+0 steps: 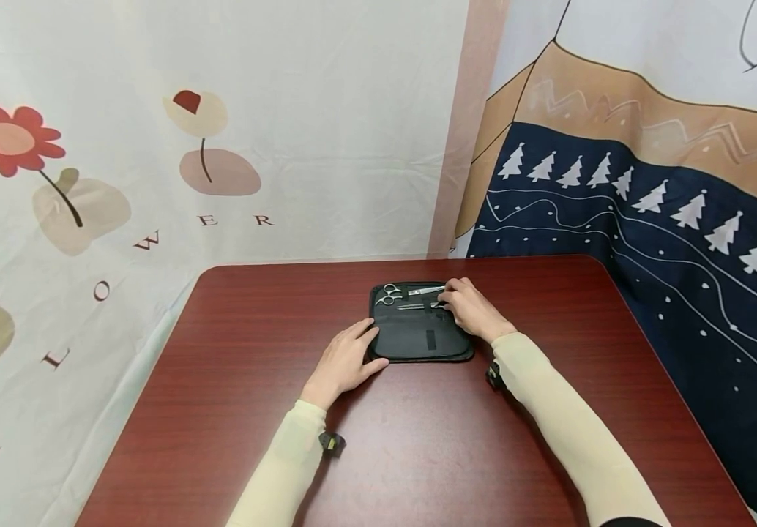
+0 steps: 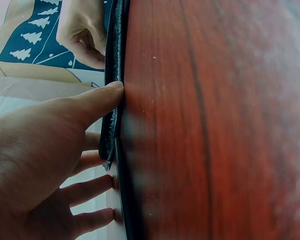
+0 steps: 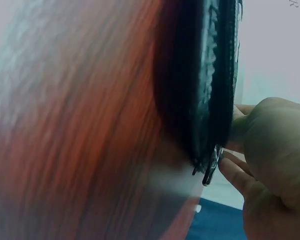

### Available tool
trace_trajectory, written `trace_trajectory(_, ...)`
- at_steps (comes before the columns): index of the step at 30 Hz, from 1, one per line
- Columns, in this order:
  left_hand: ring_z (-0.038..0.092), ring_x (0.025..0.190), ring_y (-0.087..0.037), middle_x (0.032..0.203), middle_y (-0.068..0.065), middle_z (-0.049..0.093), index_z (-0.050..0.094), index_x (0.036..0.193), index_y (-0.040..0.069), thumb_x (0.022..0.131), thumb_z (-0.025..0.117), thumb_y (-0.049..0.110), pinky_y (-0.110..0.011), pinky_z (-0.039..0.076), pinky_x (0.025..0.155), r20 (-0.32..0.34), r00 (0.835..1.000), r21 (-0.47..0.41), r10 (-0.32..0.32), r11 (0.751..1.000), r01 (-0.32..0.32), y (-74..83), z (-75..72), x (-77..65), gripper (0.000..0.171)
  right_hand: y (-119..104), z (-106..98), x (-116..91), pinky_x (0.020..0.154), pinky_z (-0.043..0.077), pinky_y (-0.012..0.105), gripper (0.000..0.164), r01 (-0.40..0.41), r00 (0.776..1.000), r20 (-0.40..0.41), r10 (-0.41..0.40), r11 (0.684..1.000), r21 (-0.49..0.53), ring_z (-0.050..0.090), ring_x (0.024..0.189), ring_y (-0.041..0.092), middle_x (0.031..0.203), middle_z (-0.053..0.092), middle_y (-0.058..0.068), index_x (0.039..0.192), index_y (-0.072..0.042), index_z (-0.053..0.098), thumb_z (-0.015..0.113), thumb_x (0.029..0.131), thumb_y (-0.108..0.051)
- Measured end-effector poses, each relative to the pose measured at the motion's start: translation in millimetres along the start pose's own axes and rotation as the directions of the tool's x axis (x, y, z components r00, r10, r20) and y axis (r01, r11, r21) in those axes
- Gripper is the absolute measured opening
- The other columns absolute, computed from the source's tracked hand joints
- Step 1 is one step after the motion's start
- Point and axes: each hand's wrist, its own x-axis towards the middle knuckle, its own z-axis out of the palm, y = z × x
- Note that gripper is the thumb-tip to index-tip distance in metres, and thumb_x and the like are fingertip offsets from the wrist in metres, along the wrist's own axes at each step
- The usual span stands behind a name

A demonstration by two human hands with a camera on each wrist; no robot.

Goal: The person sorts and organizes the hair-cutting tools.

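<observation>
Currently, the red-brown table (image 1: 253,315) supports, near its far edge, the open black case (image 1: 398,340), with the left hand (image 1: 345,359) touching its left side, fingers extended, the right hand (image 1: 474,311) at its upper right, grasp indeterminable, and silver scissors (image 1: 389,298) inside.

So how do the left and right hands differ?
The left hand spreads its fingers at the lower-left of the case; the right hand bends its fingers over the tools. In the head view, the left hand sits lower, the right higher. Both emerge from pale sleeves.
</observation>
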Motion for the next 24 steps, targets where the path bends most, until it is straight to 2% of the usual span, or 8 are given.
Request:
trace_trajectory(6,0.057,0.158,-0.039,0.171,-0.017,0.057,0.065,0.158,0.006,0.101,0.079,0.06,-0.06,0.05,0.126,-0.015,1.0,0.026,0.006,1.0,-0.006,-13.0,13.4,1.7,0.079,-11,4,6,0.101,0.058,0.047,0.018,0.031,1.0,-0.005,-0.031,0.999,0.026,0.065,0.11,0.034,0.121,0.072,0.014,0.121,-0.011,0.086,0.074,0.107,-0.01)
trace_trajectory(8,0.057,0.157,-0.039,0.171,-0.017,0.056,0.065,0.158,0.006,0.101,0.078,0.061,-0.06,0.05,0.126,-0.017,1.0,0.025,0.006,1.0,-0.006,-12.6,12.8,1.0,0.08,-14,5,8,0.101,0.059,0.047,0.017,0.029,1.0,-0.007,-0.029,0.999,0.03,0.066,0.11,0.034,0.121,0.073,0.014,0.12,-0.011,0.086,0.075,0.107,-0.011)
trace_trajectory(11,0.055,0.159,-0.039,0.171,-0.018,0.056,0.063,0.158,0.003,0.103,0.078,0.059,-0.058,0.048,0.129,-0.006,1.0,0.051,0.009,0.999,-0.009,0.2,-2.7,-2.6,0.081,-16,6,10,0.103,0.06,0.047,0.017,0.014,1.0,-0.004,-0.014,0.999,0.032,0.068,0.112,0.034,0.123,0.074,0.014,0.121,-0.009,0.085,0.076,0.107,-0.012)
trace_trajectory(15,0.055,0.159,-0.04,0.171,-0.019,0.056,0.063,0.158,0.002,0.103,0.078,0.058,-0.059,0.048,0.129,-0.001,1.0,0.04,0.004,0.999,-0.004,6.5,-9.7,-3.4,0.08,-19,6,13,0.106,0.061,0.048,0.018,0.009,1.0,0.006,-0.009,0.999,0.034,0.069,0.117,0.035,0.126,0.076,0.014,0.122,-0.007,0.084,0.077,0.106,-0.012)
trace_trajectory(18,0.056,0.157,-0.042,0.171,-0.019,0.056,0.064,0.157,0.003,0.102,0.078,0.06,-0.062,0.049,0.127,-0.005,1.0,-0.01,-0.011,1.0,0.011,-1.4,1.4,-0.8,0.08,-21,7,15,0.107,0.06,0.049,0.018,0.023,1.0,0.011,-0.023,0.999,0.037,0.069,0.118,0.036,0.126,0.076,0.014,0.122,-0.007,0.083,0.077,0.106,-0.011)
trace_trajectory(22,0.055,0.158,-0.042,0.171,-0.019,0.055,0.064,0.157,0.003,0.101,0.08,0.057,-0.063,0.048,0.128,-0.01,1.0,-0.036,-0.013,0.999,0.013,-7.0,7.1,0.2,0.08,-22,8,17,0.108,0.06,0.049,0.019,0.03,0.999,0.015,-0.03,0.999,0.039,0.069,0.118,0.036,0.125,0.076,0.014,0.122,-0.008,0.084,0.078,0.105,-0.01)
trace_trajectory(24,0.055,0.159,-0.04,0.171,-0.018,0.056,0.064,0.158,0.003,0.102,0.079,0.058,-0.06,0.047,0.13,-0.007,1.0,-0.004,-0.002,1.0,0.001,-4.5,1.5,-1.5,0.08,-21,9,17,0.107,0.06,0.049,0.019,0.028,0.999,0.016,-0.029,0.999,0.043,0.069,0.117,0.036,0.125,0.076,0.014,0.122,-0.008,0.084,0.078,0.105,-0.009)
